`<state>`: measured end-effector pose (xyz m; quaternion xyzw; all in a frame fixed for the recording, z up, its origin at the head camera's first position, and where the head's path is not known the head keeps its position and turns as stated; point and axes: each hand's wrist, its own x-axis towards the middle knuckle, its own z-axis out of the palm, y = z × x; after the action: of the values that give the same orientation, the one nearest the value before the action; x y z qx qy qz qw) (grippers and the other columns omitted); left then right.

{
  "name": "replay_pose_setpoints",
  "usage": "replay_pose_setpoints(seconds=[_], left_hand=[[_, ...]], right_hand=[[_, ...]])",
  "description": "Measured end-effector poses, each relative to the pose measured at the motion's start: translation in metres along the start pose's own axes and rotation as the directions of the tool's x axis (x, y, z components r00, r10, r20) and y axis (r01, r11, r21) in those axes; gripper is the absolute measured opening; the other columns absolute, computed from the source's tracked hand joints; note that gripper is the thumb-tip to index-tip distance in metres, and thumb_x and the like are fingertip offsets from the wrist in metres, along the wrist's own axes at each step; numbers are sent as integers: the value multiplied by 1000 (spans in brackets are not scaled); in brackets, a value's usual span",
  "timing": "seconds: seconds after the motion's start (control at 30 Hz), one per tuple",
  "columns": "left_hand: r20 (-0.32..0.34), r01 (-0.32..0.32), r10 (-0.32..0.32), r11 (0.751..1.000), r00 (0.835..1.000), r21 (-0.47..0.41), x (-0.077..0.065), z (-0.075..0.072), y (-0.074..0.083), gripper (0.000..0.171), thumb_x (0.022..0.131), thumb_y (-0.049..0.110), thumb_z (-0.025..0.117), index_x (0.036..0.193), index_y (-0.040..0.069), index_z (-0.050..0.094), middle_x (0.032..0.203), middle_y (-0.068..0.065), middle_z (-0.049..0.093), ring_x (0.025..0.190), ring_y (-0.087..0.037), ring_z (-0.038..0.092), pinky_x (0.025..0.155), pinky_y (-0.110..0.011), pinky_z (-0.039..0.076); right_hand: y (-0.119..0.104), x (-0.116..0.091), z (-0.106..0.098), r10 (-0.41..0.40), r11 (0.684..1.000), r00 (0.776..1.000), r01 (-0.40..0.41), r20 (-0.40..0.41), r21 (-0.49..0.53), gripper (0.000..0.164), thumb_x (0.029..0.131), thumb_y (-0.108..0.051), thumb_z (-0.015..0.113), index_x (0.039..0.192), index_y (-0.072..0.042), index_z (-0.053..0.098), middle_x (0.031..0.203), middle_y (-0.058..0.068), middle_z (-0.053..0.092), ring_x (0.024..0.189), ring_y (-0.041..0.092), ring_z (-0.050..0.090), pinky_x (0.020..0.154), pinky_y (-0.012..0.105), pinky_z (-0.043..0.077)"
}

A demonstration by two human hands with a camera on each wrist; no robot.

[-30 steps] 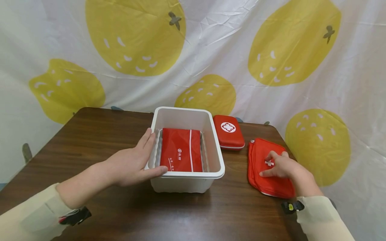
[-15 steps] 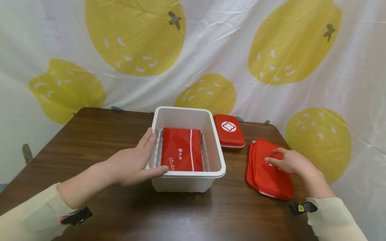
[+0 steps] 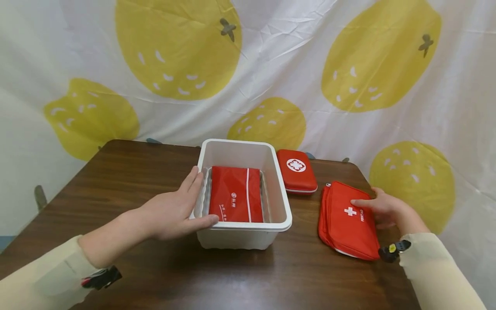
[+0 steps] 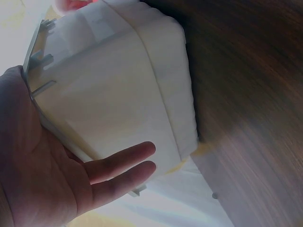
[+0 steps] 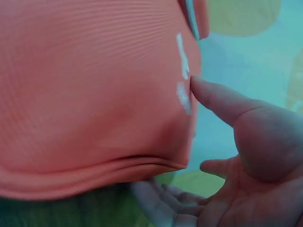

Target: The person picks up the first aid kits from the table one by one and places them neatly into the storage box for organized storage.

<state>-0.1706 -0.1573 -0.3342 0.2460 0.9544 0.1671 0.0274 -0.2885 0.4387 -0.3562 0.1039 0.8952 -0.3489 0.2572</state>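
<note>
A white plastic bin (image 3: 244, 239) stands mid-table, a red packet (image 3: 235, 193) with a white stripe lying inside it. My left hand (image 3: 174, 213) rests against the bin's near left corner, thumb along the front rim. In the left wrist view, two straight fingers (image 4: 125, 163) extend along the bin's outer wall. To the right lies a red zippered first aid pouch (image 3: 345, 232) with a white cross. My right hand (image 3: 389, 209) holds its right edge, thumb on top. In the right wrist view, its other fingers (image 5: 158, 201) reach below the pouch's edge, partly hidden.
A red hard-shell case (image 3: 298, 176) with a round white emblem sits just right of the bin, at the back. The brown wooden table (image 3: 248, 280) ends at a lemon-patterned curtain (image 3: 267, 73) behind and to the right.
My right hand has moved from the top of the first aid pouch to its right edge, uncovering the white cross. My left hand has stayed at the bin.
</note>
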Motion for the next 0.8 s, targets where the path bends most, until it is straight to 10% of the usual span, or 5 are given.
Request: replay_pose_setpoints(seconds=[0.27,0.53,0.8], left_hand=[[2,3,-3,1000,1000,2,0,1,0,119,100,78,53,174,-5,11,183,-27,6,125,-42,71,87,-45,66],[2,4,-4,1000,1000,0,0,0,0,119,100,77,54,174,-5,11,183,-27,7,124,-42,71,87,-45,65],[1,1,-1,1000,1000,5,0,0,0,119,100,78,54,173,-6,12,183,-28,7,124,-42,71,87,-45,65]], right_hand=[[15,9,3,-77,996,996,78,-40,33,119,108,-51,60,166,1,-30,162,47,11,138,53,48,112,64,53],[33,13,5,-163,970,983,175,-84,170,116,109,-41,65,170,-9,-28,159,40,31,106,14,68,92,34,62],[43,19,10,-262,919,962,273,-79,283,97,111,-32,64,177,-20,-6,158,23,39,108,10,66,91,31,62]])
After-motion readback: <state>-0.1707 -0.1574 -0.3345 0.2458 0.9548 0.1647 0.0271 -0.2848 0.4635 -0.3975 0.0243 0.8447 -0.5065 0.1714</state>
